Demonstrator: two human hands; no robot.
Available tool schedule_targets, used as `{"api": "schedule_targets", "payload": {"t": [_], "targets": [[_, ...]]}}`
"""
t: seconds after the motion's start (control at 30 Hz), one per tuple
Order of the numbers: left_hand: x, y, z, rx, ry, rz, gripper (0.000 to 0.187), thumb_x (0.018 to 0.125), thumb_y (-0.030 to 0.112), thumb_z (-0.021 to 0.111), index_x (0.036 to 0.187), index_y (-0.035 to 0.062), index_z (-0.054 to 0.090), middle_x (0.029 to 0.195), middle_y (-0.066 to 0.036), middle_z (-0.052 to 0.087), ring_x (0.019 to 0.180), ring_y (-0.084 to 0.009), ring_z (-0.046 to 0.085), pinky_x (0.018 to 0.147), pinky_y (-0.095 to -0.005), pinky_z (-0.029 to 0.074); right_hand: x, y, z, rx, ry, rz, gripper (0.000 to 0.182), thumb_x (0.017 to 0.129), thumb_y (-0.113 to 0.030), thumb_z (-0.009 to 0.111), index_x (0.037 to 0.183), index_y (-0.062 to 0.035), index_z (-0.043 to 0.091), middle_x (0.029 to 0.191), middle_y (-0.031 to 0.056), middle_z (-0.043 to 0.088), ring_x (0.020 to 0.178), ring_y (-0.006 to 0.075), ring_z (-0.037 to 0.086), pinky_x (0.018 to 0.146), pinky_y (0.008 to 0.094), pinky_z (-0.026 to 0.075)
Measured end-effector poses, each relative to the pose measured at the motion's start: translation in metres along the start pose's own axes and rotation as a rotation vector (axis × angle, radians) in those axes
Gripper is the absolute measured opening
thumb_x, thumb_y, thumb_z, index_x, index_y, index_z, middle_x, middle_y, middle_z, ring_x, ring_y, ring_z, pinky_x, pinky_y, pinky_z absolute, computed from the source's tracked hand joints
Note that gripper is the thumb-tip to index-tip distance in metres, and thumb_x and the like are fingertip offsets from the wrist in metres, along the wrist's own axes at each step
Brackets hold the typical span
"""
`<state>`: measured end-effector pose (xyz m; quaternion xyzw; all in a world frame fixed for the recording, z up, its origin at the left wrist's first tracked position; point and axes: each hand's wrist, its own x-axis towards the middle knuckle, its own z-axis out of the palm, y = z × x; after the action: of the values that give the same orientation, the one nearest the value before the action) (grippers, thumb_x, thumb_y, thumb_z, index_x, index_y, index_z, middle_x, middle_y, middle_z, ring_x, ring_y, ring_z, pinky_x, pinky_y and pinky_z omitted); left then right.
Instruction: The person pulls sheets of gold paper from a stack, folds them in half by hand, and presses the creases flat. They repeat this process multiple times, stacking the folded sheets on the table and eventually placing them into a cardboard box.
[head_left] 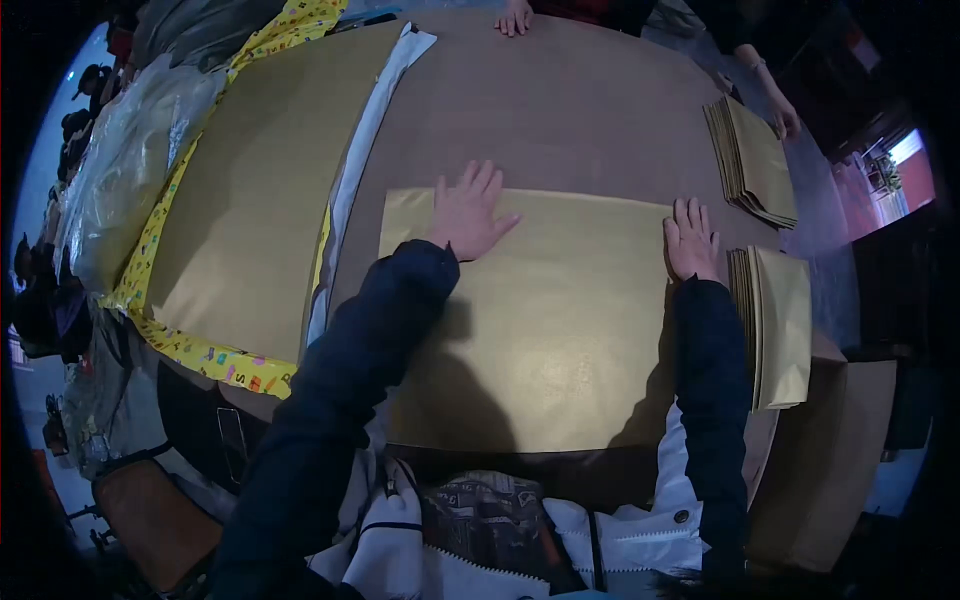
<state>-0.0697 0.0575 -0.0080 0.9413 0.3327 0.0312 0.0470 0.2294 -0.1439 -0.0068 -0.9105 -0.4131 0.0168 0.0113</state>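
Note:
A large sheet of gold-brown paper (540, 340) lies flat on the table before me, its near edge close to my body. My left hand (472, 212) rests on its far edge toward the left, fingers spread, fingertips reaching past the paper onto the table. At the far right corner my right hand (692, 240) lies flat with its fingers stretched out, partly on the table surface. Neither hand grips anything. Just beyond my right forearm stands a folded stack of the same gold paper (782, 328).
Another folded paper stack (752, 160) sits farther back on the right. On the left lies a brown board (265, 190) bordered by yellow printed wrapping (205, 358); clear plastic (135, 170) is bunched beside it. Another person's hands (514, 18) show at the far edge. A cardboard box (825, 460) stands low right.

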Motion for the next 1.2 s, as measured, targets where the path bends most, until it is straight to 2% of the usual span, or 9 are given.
{"api": "schedule_targets", "payload": {"t": [0.23,0.53,0.7,0.73,0.77,0.83,0.87,1.07,1.2], "targets": [[-0.022,-0.046,-0.008,0.016,0.031,-0.098,0.073,0.093,0.053,0.042,0.144,0.0023,0.029,0.153,-0.016,0.021,0.142,-0.033,0.019,0.111,-0.0594,0.018,0.002,-0.05,0.006,-0.028,-0.04,0.048,0.062,0.099,-0.043,0.026,0.148,-0.0055,0.022,0.156,0.0145,0.012,0.145,0.0286,0.009,0.114,0.0572,0.011],[-0.02,-0.059,0.006,-0.016,0.102,-0.094,0.064,0.094,0.043,0.044,0.143,0.0044,0.032,0.152,-0.015,0.026,0.141,-0.033,0.022,0.109,-0.0619,0.018,-0.035,-0.252,0.007,0.09,-0.054,-0.558,0.064,0.098,-0.045,0.03,0.147,-0.0039,0.025,0.155,0.0154,0.016,0.145,0.0302,0.011,0.114,0.0535,0.011],[-0.021,-0.076,0.001,-0.026,0.049,-0.177,0.064,0.094,0.041,0.043,0.145,0.0048,0.028,0.154,-0.015,0.021,0.142,-0.0339,0.02,0.109,-0.0629,0.017,-0.021,-0.226,0.01,0.136,-0.043,-0.527,0.062,0.098,-0.044,0.031,0.146,-0.0048,0.027,0.155,0.0143,0.019,0.144,0.0295,0.013,0.115,0.0517,0.011],[-0.024,-0.075,0.003,-0.032,0.179,-0.155,0.055,0.091,0.033,0.052,0.137,0.0046,0.042,0.146,-0.017,0.033,0.136,-0.0362,0.03,0.108,-0.057,0.026,-0.017,-0.213,0.01,0.126,-0.012,-0.466,0.062,0.098,-0.043,0.031,0.146,-0.0052,0.027,0.155,0.0138,0.019,0.144,0.0293,0.013,0.115,0.0516,0.011],[-0.024,-0.079,0.006,-0.033,0.188,-0.155,0.055,0.091,0.033,0.052,0.137,0.0046,0.042,0.146,-0.017,0.033,0.136,-0.0362,0.03,0.108,-0.057,0.026,-0.014,-0.197,0.01,0.142,0.021,-0.428,0.06,0.097,-0.042,0.032,0.145,-0.0059,0.03,0.154,0.0146,0.021,0.144,0.0296,0.015,0.115,0.0516,0.012],[-0.019,-0.09,0.004,-0.225,0.375,-0.055,0.039,0.086,0.024,0.061,0.119,0.004,0.058,0.128,-0.017,0.049,0.121,-0.0366,0.044,0.1,-0.0481,0.037,-0.003,-0.168,0.006,0.153,0.028,-0.343,0.057,0.097,-0.04,0.032,0.143,-0.0063,0.033,0.153,0.0154,0.023,0.143,0.0312,0.016,0.114,0.0521,0.014],[-0.019,-0.087,-0.001,-0.246,0.473,-0.072,0.024,0.079,0.018,0.068,0.099,0.0051,0.066,0.108,-0.014,0.057,0.105,-0.0334,0.05,0.091,-0.0421,0.043,0.0,-0.151,0.003,0.172,0.034,-0.287,0.055,0.096,-0.037,0.034,0.142,-0.0062,0.035,0.153,0.0162,0.024,0.143,0.0322,0.016,0.114,0.0523,0.014],[-0.002,-0.1,-0.034,-0.351,0.115,-0.28,0.032,0.073,0.035,0.074,0.09,0.009,0.069,0.089,-0.012,0.069,0.085,-0.0299,0.065,0.076,-0.0402,0.051,0.022,-0.049,0.006,0.11,0.125,-0.036,0.047,0.097,-0.033,0.037,0.135,-0.0063,0.044,0.151,0.0183,0.026,0.141,0.0358,0.018,0.113,0.0539,0.016],[-0.006,-0.1,-0.057,-0.41,-0.065,-0.248,0.027,0.073,0.031,0.073,0.081,0.0047,0.069,0.084,-0.015,0.067,0.082,-0.031,0.065,0.071,-0.0389,0.051,0.017,-0.039,0.003,0.113,0.151,-0.003,0.043,0.096,-0.03,0.04,0.131,-0.005,0.047,0.146,0.0189,0.032,0.138,0.0369,0.024,0.11,0.057,0.02]]}}
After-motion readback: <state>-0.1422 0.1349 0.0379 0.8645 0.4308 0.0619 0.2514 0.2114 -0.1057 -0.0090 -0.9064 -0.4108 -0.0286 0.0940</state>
